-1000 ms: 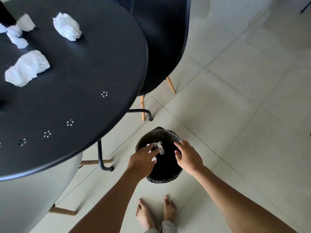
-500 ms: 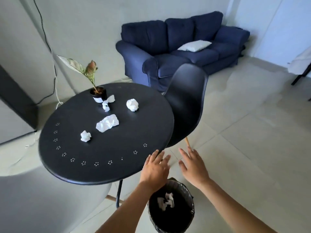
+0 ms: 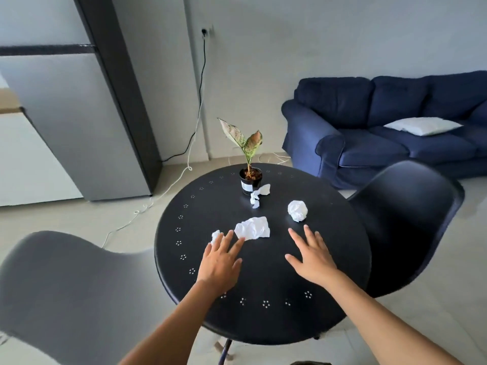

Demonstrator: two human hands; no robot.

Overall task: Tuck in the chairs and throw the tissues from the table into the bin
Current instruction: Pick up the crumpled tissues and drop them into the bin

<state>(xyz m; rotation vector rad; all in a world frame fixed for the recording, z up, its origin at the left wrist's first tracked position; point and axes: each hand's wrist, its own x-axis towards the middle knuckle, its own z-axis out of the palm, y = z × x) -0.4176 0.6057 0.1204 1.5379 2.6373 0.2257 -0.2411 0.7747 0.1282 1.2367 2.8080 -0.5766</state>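
Both hands are now reaching over the bench, having left the bin, with fingers spread and gripping nothing. Left hand is touching a small tissue at its fingertips, with the big tissue just beyond, its long axis running left to right. Right hand is hovering short of the round wad, which has no clear long axis. Collecting tissues looks to be the step; next, fingers need closing around them.
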